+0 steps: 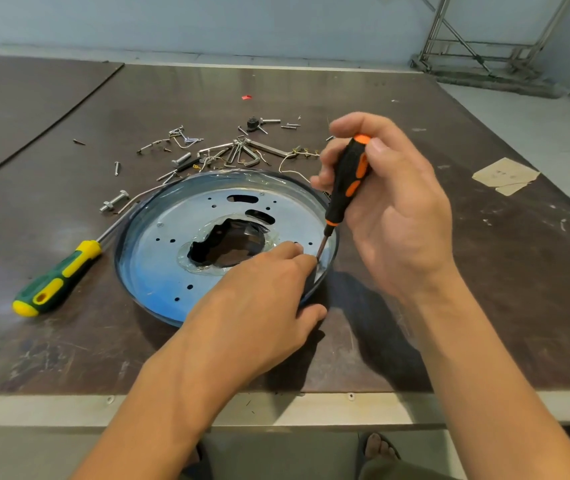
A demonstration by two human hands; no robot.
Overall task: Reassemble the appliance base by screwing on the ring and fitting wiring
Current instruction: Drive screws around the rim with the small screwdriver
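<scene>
Spare screwdriver (56, 278): green and yellow, lying at the far left of the counter (484, 306), its shaft pointing toward the base.
Bolt (114, 201): lying just behind that shaft, with what looks like a nut on it.
Loose hardware (228, 150): screws, bent clips and thin wire scattered behind the base, none of it fitted.
Base (172, 258): round metal plate with a ragged centre hole, sitting flat in the middle of the counter inside its bluish ring (124, 237).
Left hand (262, 292): my thumb is outside the near rim and my fingers curl over it to the driver's tip. Whether a screw sits under them I cannot tell.
Working screwdriver (347, 178): black and orange, nearly upright, tip down at the plate's right edge.
Right hand (394, 209): wrapped round the handle near its top.
Paper scrap (505, 174): far right, well apart.
Done: the ring is seated and I judge I'm partway round it — two small heads seem to show on the plate.
Left: more screws, I'd guess, and all the wiring.
Count: two screwdrivers, one base, one ring, one bolt, one paper scrap; the small hardware is too tangled to count.
</scene>
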